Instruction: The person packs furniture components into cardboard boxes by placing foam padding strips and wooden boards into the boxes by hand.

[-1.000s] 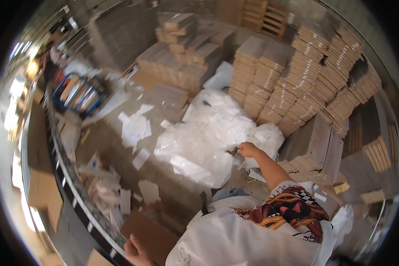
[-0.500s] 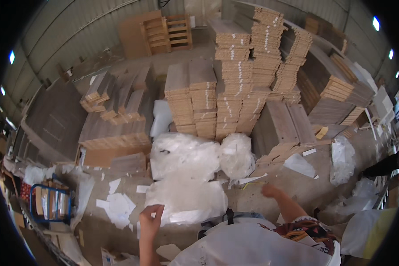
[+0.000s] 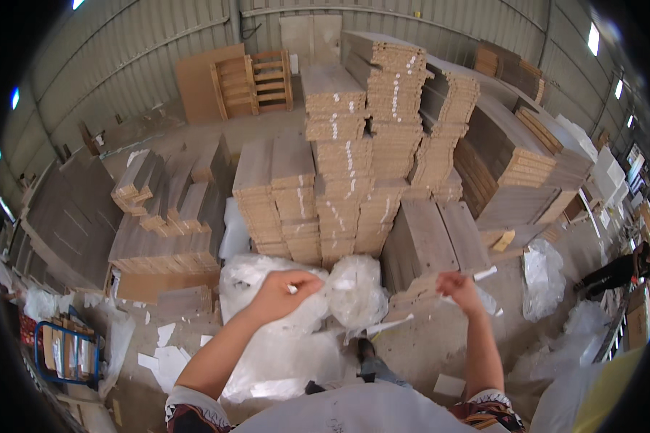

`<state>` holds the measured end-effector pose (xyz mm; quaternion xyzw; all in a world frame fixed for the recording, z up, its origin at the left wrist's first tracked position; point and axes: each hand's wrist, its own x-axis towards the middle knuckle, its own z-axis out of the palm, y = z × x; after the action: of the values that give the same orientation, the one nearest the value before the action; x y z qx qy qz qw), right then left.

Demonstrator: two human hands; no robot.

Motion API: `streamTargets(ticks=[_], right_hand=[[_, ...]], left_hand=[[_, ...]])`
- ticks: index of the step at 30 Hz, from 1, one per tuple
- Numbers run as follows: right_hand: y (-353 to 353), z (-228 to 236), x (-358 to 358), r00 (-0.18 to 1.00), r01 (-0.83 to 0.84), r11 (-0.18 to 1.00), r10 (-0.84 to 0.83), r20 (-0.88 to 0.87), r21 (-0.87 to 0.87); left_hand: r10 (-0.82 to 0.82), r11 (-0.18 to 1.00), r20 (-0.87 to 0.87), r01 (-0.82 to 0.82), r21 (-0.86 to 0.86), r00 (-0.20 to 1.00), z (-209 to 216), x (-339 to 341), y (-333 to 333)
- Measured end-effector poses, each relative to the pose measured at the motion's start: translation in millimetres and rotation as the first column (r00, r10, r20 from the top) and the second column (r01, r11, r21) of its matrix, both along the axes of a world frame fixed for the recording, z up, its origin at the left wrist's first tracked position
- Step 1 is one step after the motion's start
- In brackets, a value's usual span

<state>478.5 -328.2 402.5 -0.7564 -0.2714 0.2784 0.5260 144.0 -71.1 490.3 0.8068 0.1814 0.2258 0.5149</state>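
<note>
My left hand (image 3: 282,297) is raised above the heap of white plastic wrap (image 3: 285,368) on the floor. Its fingers curl round to the thumb, and a small white spot shows in the gap between them. Whether that spot is something held or the wrap behind, I cannot make out. Farther right, my right hand (image 3: 458,290) is up in front of the low stack of grey boards (image 3: 422,238), fingers bent inward. Nothing that it may hold can be made out. Between the two hands lies a rounded bundle of clear plastic (image 3: 356,292).
Tall stacks of grey-faced boards (image 3: 350,184) rise ahead, with shorter board piles (image 3: 166,242) to the left. A blue-framed cart (image 3: 66,353) stands at far left. White scraps (image 3: 167,364) litter the floor. Clear plastic (image 3: 543,278) and a dark-clothed person (image 3: 614,273) are on the right.
Both hands have risen and reach farther forward, the left also moving right. The view has tilted up and shifted right. My foot now shows beside the plastic bundle.
</note>
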Motion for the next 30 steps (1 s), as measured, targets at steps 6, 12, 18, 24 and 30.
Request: streamTargets(ticks=[6,12,18,24,30], right_hand=[[135.5,172.3,138.9,0.962,-0.100,0.888,-0.030,0.272,0.449],[245.7,276.1,238.1,0.933,-0.207,0.794,-0.016,0.360,0.571],[304.7,318.5,259.5,0.878,-0.321,0.800,0.051,0.475,0.506],[333.1,303.4,281.6,0.774,-0.424,0.830,0.125,0.621,0.361],[333.5,303.9,289.0,0.648,-0.494,0.820,0.126,0.751,0.289]], left_hand=[[-0.040,0.975,-0.214,-0.008,-0.222,0.976,-58.0,67.6,-26.9],[0.276,0.961,-0.430,-0.236,0.146,0.860,-172.5,28.8,-54.6],[0.398,0.901,-0.727,-0.390,0.193,0.560,-248.4,-37.2,-87.4],[0.414,0.848,-0.765,-0.515,0.126,0.494,-251.3,-39.4,-98.7],[0.399,0.768,-0.806,-0.640,0.033,0.437,-253.8,-39.7,-133.4]])
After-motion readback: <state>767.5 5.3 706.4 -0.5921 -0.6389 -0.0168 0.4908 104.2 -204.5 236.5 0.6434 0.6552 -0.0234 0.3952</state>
